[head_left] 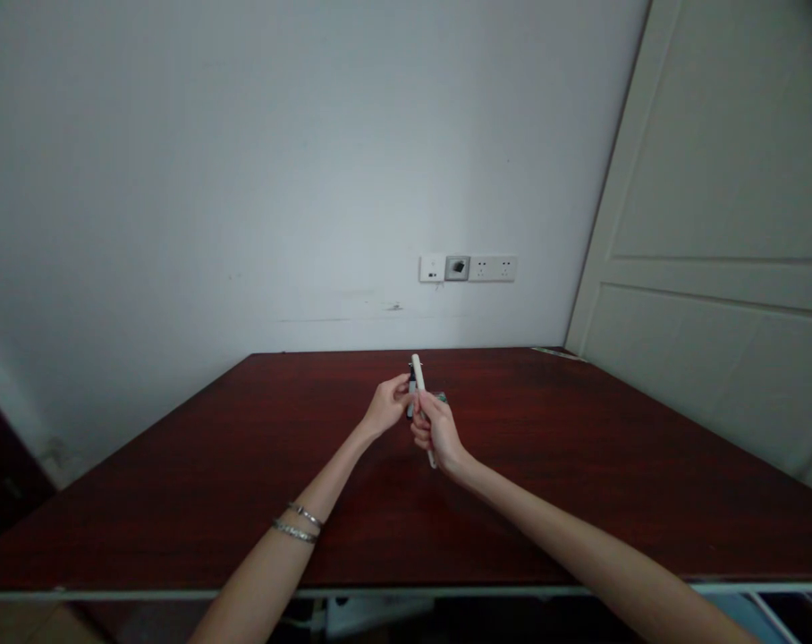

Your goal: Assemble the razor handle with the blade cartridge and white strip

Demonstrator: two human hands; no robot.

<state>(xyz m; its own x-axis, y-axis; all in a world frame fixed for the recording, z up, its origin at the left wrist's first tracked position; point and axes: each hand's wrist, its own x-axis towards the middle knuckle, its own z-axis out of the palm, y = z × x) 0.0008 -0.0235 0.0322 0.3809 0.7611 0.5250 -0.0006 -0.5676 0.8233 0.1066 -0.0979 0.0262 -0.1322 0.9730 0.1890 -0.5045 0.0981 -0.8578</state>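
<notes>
In the middle of the table, my right hand (pixel 439 433) is closed around a slim off-white stick-shaped thing (pixel 418 371). Its rounded top points up and away from me, and its lower end shows below my palm. Close on its left, my left hand (pixel 387 408) has its fingers bent and pinched on a small dark and pale thing (pixel 411 386). Fingers and the stick partly cover that thing, so its kind is unclear. Just beyond my right hand, a small greenish item (pixel 441 396) shows in part.
The dark red wooden table (pixel 258 483) reaches to a white wall (pixel 299 179). Sockets and a switch panel (pixel 492 268) are set in the wall. A pale panelled door (pixel 707 224) stands along the right side. Under the table's front edge, some items are dimly visible.
</notes>
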